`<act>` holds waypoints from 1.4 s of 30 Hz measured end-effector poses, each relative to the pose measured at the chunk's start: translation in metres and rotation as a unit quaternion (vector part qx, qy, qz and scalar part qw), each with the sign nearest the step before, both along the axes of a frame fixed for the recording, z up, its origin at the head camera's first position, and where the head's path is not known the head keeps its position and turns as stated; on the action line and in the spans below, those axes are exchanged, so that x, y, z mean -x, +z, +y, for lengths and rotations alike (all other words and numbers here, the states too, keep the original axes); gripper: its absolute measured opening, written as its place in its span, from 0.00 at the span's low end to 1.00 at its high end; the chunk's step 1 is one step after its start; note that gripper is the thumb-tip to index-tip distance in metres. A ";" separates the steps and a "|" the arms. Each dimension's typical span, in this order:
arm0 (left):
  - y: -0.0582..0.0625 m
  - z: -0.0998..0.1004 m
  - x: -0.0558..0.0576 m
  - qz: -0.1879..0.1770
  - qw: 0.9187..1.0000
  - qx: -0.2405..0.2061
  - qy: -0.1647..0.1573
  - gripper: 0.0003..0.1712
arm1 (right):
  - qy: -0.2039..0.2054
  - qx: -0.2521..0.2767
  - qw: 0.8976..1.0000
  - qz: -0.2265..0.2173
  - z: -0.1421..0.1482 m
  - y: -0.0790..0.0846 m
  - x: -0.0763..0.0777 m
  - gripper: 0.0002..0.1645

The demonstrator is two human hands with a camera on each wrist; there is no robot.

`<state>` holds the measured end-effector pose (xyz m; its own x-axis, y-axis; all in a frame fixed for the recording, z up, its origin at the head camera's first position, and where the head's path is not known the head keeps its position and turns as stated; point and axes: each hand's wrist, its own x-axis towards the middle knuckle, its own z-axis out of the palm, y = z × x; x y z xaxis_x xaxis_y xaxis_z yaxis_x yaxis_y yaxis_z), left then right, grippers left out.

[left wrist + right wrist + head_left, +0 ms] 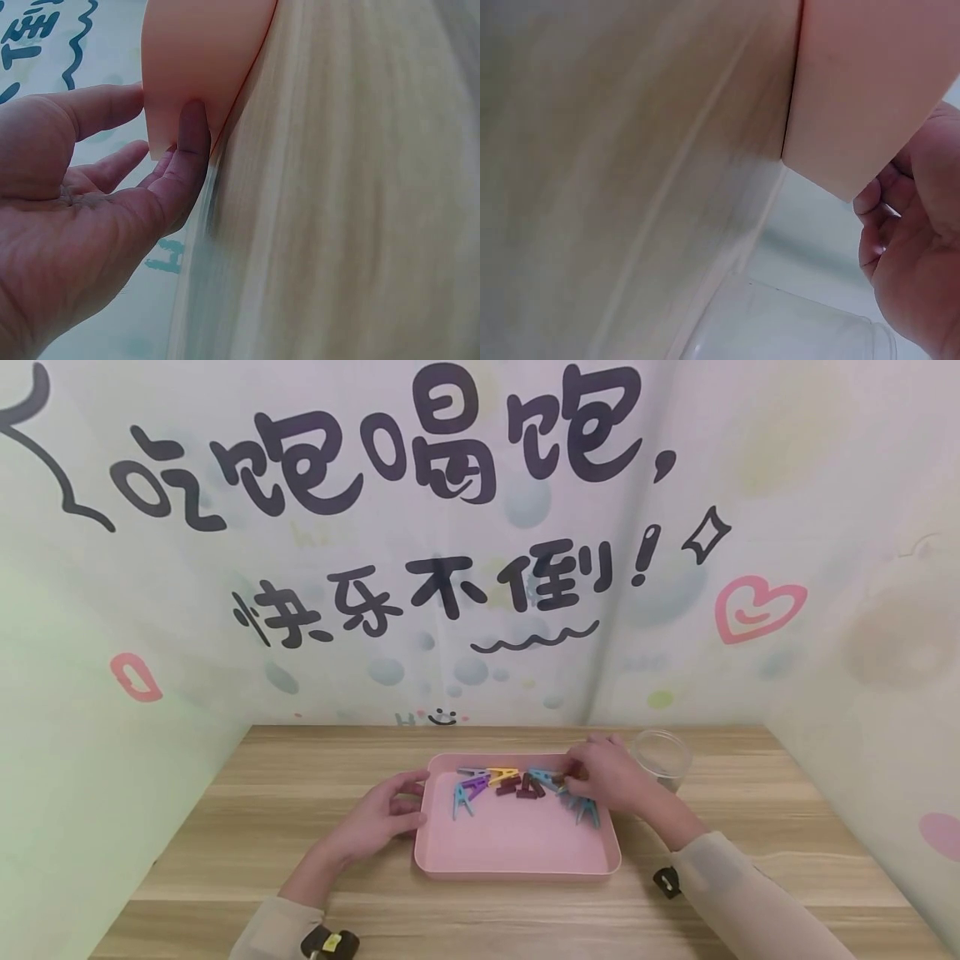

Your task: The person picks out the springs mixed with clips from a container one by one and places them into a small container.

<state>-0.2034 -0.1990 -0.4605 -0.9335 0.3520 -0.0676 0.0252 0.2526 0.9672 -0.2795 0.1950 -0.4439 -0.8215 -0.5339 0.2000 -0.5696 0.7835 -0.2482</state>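
Note:
A pink tray sits on the table, with plastic clothespins and short dark brown pieces in its far half. Among the clothespins are a yellow one, a purple one and a light blue one. My left hand touches the tray's left side from outside with loosely bent fingers; the left wrist view shows a finger lying against the outer wall. Over the tray's far right corner, my right hand reaches in with bent fingers among clothespins and a brown piece. Its fingertips are partly hidden.
Behind my right forearm stands a clear round container, partly hidden. The wooden table meets a white printed backdrop at its far edge. Light side walls border it left and right.

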 end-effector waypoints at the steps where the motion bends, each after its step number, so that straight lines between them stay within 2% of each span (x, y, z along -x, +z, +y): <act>1: 0.000 0.000 0.000 -0.001 1.000 0.000 0.000 0.38 | 0.000 0.004 1.000 -0.002 0.000 0.001 0.000 0.05; 13: 0.001 0.001 -0.001 -0.001 1.000 0.009 0.005 0.37 | -0.002 0.100 0.992 -0.076 0.003 0.016 -0.012 0.05; 25: 0.003 0.002 -0.002 -0.006 1.000 0.010 0.007 0.38 | 0.000 0.128 0.991 -0.039 0.017 0.031 -0.022 0.07; 33: 0.004 0.002 -0.003 -0.008 1.000 0.018 0.011 0.38 | -0.019 0.127 0.991 -0.025 0.030 0.036 -0.025 0.04; 42: 0.004 0.002 -0.003 -0.005 1.000 0.021 0.008 0.37 | -0.029 0.141 0.990 0.004 0.053 0.042 -0.027 0.06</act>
